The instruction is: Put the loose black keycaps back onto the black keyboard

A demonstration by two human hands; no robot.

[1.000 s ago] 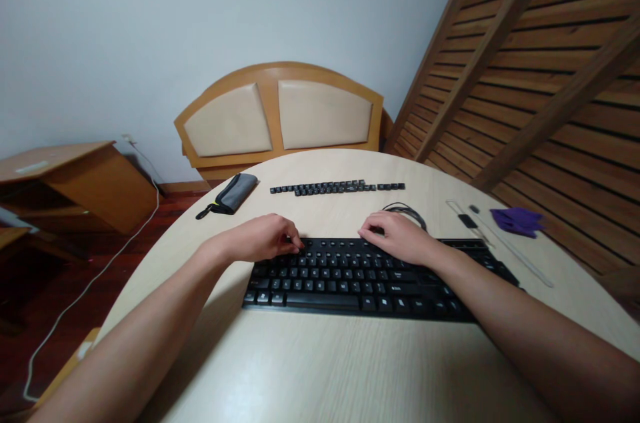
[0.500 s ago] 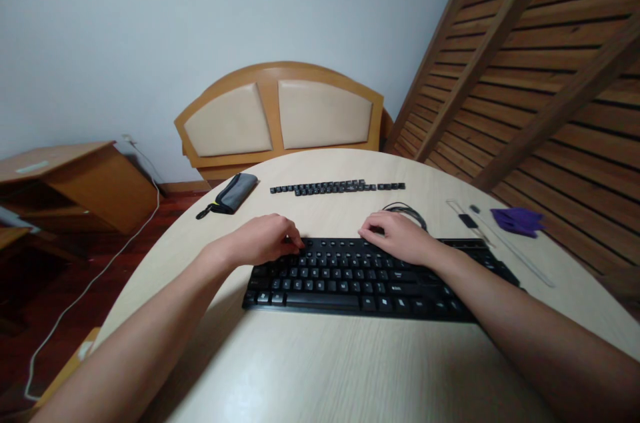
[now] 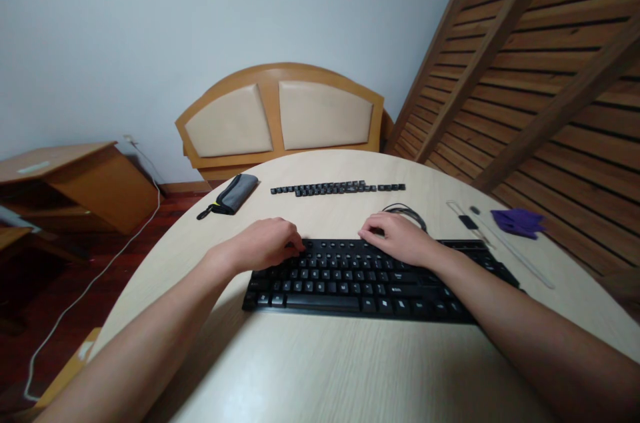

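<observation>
A black keyboard point(image 3: 325, 286) lies in front of me on the round, pale wooden table point(image 3: 300, 369). My left hand point(image 3: 270, 243) is over its upper left part, fingers bent down and together onto the top row of keys. Whatever those fingertips grip, if anything, is hidden. At the keyboard's back edge, right of the middle, rests my right hand point(image 3: 393, 236). Its fingers are curled with thumb and fingertips close together, and I cannot make out anything in them. Beyond the hands, loose black keycaps point(image 3: 330, 189) lie lined up in rows.
A grey zip pouch point(image 3: 237, 194) lies at the back left. Behind my right hand is a coiled black cable point(image 3: 407, 213). On the right are a wire keycap puller point(image 3: 467, 221), a thin pale rod point(image 3: 525, 256) and a purple cloth point(image 3: 517, 221). A headboard point(image 3: 280, 109) stands behind.
Both hands stay almost exactly where they were on the keyboard. The whole view has shifted very slightly; nothing visible has been picked up or put down.
</observation>
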